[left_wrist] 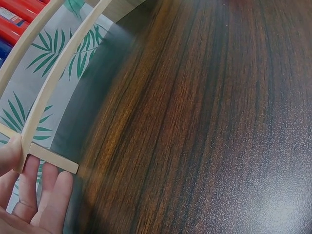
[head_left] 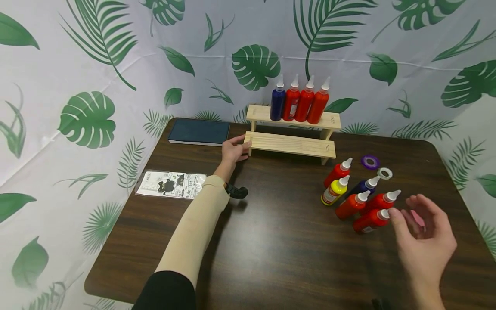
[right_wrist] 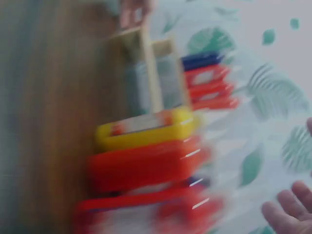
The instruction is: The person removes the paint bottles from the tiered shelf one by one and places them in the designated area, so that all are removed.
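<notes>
At the left end of the wooden two-step rack (head_left: pixel 290 144), my left hand (head_left: pixel 234 150) grips the lower board, thumb above and fingers beneath in the left wrist view. One dark blue squeeze bottle (head_left: pixel 277 103) and three red bottles (head_left: pixel 304 104) stand on the upper step; the lower step is bare. My right hand (head_left: pixel 426 232) hangs with loosely curved fingers beside a group of bottles, holding nothing. That group has a yellow bottle (head_left: pixel 331 193), a dark blue bottle (head_left: pixel 362 186) and several red bottles (head_left: pixel 372 220). The right wrist view is blurred.
A purple ring (head_left: pixel 370 162) and a white ring (head_left: pixel 385 173) lie behind the loose bottles. At the back left is a dark flat book-like box (head_left: pixel 199 131). A packaged ruler set (head_left: pixel 170 185) lies near the left edge. Leaf-printed cloth (head_left: pixel 213 77) hangs behind the table.
</notes>
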The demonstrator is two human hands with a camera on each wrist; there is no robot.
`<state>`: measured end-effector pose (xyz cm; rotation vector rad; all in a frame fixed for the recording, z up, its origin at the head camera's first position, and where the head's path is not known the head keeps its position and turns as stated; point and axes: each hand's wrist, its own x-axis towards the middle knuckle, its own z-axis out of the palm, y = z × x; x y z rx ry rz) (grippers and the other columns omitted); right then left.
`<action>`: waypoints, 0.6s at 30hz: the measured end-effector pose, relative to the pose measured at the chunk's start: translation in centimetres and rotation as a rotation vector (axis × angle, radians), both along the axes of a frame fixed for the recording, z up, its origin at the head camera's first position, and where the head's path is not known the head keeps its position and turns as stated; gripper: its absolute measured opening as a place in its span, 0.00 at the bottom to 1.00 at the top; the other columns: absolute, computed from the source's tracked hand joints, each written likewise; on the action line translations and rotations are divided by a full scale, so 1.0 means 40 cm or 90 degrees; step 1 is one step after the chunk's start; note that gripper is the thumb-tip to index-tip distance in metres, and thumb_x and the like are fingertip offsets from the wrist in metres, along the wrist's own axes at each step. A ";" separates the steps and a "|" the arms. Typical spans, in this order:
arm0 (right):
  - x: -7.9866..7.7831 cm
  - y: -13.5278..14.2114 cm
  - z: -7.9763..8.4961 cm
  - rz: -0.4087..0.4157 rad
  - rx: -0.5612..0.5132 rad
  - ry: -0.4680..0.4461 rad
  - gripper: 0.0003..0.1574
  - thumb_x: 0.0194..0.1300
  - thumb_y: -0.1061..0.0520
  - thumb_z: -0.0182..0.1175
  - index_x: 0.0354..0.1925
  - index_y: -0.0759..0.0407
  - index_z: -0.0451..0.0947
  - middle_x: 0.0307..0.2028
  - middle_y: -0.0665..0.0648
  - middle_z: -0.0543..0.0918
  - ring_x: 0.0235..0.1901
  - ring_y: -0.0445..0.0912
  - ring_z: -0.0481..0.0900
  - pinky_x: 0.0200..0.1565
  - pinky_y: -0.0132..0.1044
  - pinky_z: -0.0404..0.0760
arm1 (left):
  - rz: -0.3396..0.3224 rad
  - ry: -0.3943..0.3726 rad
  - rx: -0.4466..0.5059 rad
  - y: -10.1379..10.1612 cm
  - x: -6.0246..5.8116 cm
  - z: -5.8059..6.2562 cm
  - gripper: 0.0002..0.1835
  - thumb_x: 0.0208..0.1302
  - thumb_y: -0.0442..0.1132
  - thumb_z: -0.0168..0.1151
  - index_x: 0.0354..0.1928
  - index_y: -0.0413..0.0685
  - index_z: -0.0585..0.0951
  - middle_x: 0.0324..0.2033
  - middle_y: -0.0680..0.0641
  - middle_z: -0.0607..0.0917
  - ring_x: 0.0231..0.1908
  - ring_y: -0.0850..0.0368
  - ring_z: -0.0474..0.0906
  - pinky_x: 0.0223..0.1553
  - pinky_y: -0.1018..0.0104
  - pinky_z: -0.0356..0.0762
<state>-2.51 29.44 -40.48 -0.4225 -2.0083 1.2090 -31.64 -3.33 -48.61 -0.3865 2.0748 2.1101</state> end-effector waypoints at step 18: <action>-0.399 -0.103 0.256 0.344 0.258 -0.326 0.47 0.67 0.39 0.55 0.74 0.55 0.48 0.68 0.68 0.61 0.64 0.66 0.64 0.57 0.65 0.69 | -0.001 -0.011 -0.004 -0.002 -0.003 0.001 0.22 0.57 0.39 0.70 0.55 0.55 0.82 0.41 0.45 0.84 0.40 0.49 0.84 0.34 0.61 0.85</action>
